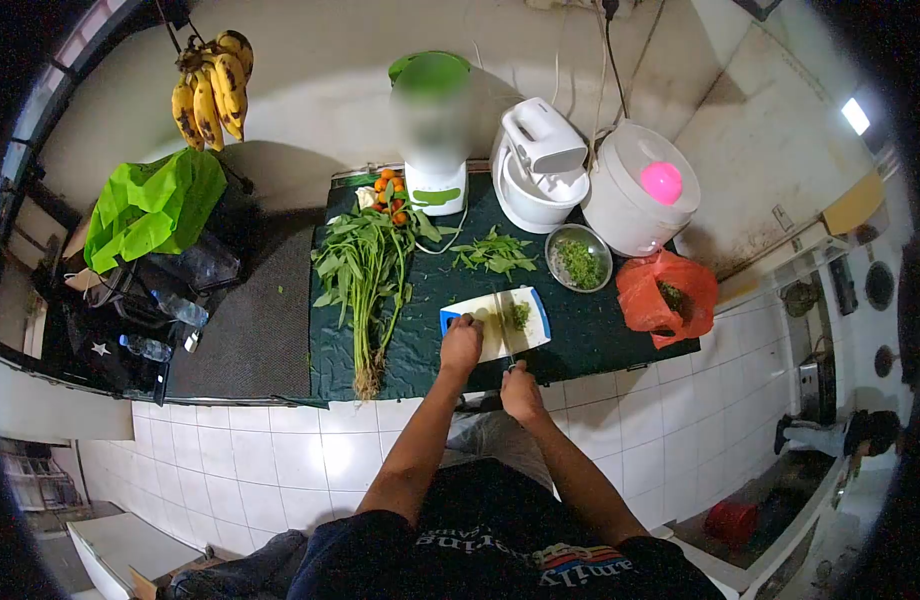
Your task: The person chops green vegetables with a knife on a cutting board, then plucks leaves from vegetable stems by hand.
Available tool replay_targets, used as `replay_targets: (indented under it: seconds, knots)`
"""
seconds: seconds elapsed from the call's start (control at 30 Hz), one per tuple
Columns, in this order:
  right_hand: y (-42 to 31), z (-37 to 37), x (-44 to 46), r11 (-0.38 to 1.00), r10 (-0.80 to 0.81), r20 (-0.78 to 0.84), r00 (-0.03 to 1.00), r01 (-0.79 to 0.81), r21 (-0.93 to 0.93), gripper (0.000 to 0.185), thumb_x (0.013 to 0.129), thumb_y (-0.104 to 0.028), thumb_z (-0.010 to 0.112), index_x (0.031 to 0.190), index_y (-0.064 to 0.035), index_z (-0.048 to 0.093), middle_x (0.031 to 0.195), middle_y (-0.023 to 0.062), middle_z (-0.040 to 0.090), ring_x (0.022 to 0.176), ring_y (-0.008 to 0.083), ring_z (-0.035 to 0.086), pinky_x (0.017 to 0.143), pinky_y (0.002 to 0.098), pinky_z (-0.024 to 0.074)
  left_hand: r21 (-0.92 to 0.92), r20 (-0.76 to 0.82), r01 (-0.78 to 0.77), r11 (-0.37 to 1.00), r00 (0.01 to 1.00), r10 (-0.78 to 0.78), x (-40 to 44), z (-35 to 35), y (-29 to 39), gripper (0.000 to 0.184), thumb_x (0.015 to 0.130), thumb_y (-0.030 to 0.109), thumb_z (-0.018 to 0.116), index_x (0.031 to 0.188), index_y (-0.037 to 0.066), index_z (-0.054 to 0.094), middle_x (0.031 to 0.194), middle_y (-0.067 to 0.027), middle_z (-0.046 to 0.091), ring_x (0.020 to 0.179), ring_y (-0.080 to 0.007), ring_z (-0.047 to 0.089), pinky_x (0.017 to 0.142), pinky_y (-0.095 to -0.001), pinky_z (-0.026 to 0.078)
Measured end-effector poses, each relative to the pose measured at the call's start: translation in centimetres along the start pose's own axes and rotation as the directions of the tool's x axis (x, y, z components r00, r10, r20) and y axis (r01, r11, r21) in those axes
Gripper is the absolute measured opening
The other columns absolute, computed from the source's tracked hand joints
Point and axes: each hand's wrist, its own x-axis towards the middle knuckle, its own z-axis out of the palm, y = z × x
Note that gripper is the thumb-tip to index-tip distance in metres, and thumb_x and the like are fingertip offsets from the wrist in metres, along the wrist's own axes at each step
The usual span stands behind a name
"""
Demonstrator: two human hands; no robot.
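Note:
A white cutting board (532, 300) with blue ends lies near the table's front edge. My right hand (521, 393) is closed around the handle of a knife (504, 325), whose blade lies across the board, pointing away from me. Chopped greens (521, 317) sit in a small pile to the right of the blade. On the board's left part rests my left hand (463, 345), its fingers drawn together; what they hold, if anything, is hidden. Behind the board is a loose heap of leaves (495, 253), and a metal bowl (578, 258) of cut greens stands to its right.
Leafy stalks with roots (365, 290) lie left of the board. Small orange fruits (389, 190), a blender (436, 185), a stand mixer (542, 165) and a white container (640, 190) line the back. A red plastic bag (670, 300) sits at right. Bananas (213, 90) hang upper left.

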Motion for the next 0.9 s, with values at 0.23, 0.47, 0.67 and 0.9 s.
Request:
replay_targets:
  seconds: [0.23, 0.47, 0.67, 0.9]
  knots:
    - [-1.0, -0.7, 0.3, 0.998, -0.045, -0.029, 0.999, 0.046, 0.036, 0.033, 0.097, -0.023, 0.053, 0.105, 0.0083, 0.05, 0.09, 0.0312, 0.065, 0.087, 0.0504, 0.063, 0.078, 0.0524, 0.053, -0.014, 0.056, 0.052, 0.999, 0.997, -0.051, 1.8, 1.2, -0.1, 0.021, 0.085, 0.012, 0.055, 0.102, 0.008, 0.067, 0.105, -0.0149, 0.064, 0.099, -0.0343, 0.062, 0.083, -0.0433, 0.053]
    - [-1.0, -1.3, 0.3, 1.0, -0.022, -0.049, 0.999, 0.022, -0.007, 0.033, 0.096, -0.024, 0.055, 0.104, 0.0079, 0.054, 0.09, 0.0319, 0.065, 0.089, 0.0477, 0.064, 0.078, 0.0533, 0.0517, -0.042, 0.085, -0.09, 0.995, 0.992, 0.094, 1.3, 1.6, -0.5, 0.025, 0.083, 0.009, 0.054, 0.104, 0.009, 0.067, 0.106, -0.0101, 0.063, 0.102, -0.031, 0.061, 0.086, -0.0412, 0.053]
    - [-1.2, -1.1, 1.0, 0.999, -0.021, -0.076, 0.997, 0.018, -0.043, 0.032, 0.096, -0.025, 0.055, 0.101, 0.007, 0.054, 0.087, 0.0302, 0.065, 0.085, 0.0464, 0.065, 0.075, 0.0523, 0.053, -0.047, 0.076, -0.152, 0.987, 0.985, 0.155, 1.5, 1.6, -1.2, 0.022, 0.082, 0.012, 0.054, 0.1, 0.009, 0.067, 0.105, -0.0079, 0.061, 0.103, -0.0284, 0.06, 0.085, -0.0392, 0.053]
    - [-0.4, 0.8, 1.1, 0.982, -0.126, -0.113, 0.986, 0.108, -0.154, 0.029, 0.096, -0.023, 0.056, 0.099, 0.0059, 0.054, 0.075, 0.025, 0.065, 0.07, 0.0416, 0.067, 0.062, 0.0475, 0.0547, -0.135, 0.215, -0.13, 0.982, 0.964, 0.157, 1.9, 1.8, -1.7, 0.039, 0.082, 0.007, 0.053, 0.119, 0.011, 0.065, 0.121, -0.0115, 0.061, 0.112, -0.0327, 0.058, 0.094, -0.0394, 0.051]
